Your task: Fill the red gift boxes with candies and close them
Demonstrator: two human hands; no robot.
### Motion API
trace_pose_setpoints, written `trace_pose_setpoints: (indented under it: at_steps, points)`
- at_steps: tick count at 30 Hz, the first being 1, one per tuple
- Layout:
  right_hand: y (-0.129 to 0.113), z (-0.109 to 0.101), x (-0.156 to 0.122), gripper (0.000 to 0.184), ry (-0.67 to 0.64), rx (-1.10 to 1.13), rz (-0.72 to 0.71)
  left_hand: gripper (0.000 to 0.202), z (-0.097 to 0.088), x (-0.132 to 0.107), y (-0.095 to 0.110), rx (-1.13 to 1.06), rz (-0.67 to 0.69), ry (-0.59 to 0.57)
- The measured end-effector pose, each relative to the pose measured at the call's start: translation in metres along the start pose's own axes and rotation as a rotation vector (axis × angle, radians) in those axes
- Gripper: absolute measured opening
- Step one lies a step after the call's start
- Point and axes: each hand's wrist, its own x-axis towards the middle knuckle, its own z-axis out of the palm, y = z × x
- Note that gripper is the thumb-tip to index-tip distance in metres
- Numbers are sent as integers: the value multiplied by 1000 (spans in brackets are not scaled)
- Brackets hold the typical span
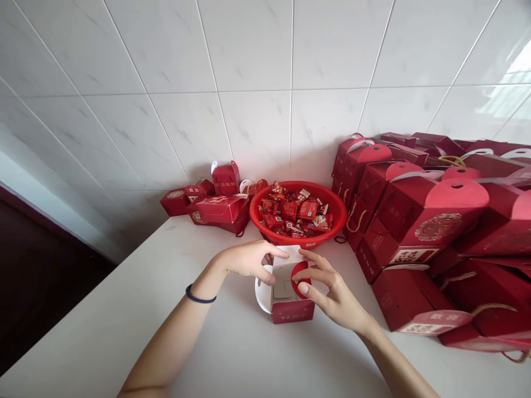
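Observation:
A small red gift box (292,312) with a white inside stands upright on the table, its top open and nothing visible inside. My left hand (249,260) is at the box's back left corner, thumb and forefinger spread apart, with the forefinger near the white back flap (292,253). Over the right side is my right hand (334,287), its fingers apart and resting at the rounded red flap (300,281); I see no firm grip. The rounded white flap (263,296) leans outward on the left. A dark band circles my left wrist.
Just behind the box, a red plastic bowl (339,224) holds many red-wrapped sweets (289,210). Several smaller red boxes (222,210) lie back left against the tiled wall (253,127). A tall stack of red gift boxes (440,215) with cord handles fills the right side of the white table (199,348).

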Motion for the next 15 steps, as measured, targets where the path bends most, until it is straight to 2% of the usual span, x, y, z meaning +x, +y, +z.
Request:
trace_pose_setpoints:
  at_steps: [2, 5, 8, 12, 15]
  points:
    - [0, -2, 0, 35, -15, -11, 17, 52, -1, 0, 1, -17, 14, -18]
    - [-1, -1, 1, 51, -74, -74, 4, 53, -1, -1, 2, -12, 21, -34]
    - [-5, 1, 2, 50, -154, -100, -11, 50, 0, -1, 2, -3, 22, -39]
    - [-6, -6, 1, 40, -24, 36, 10, 58, -1, -3, 0, -1, -8, -2]
    - [0, -20, -1, 43, 7, 45, 40, 42, -5, -6, -2, 30, 36, -71]
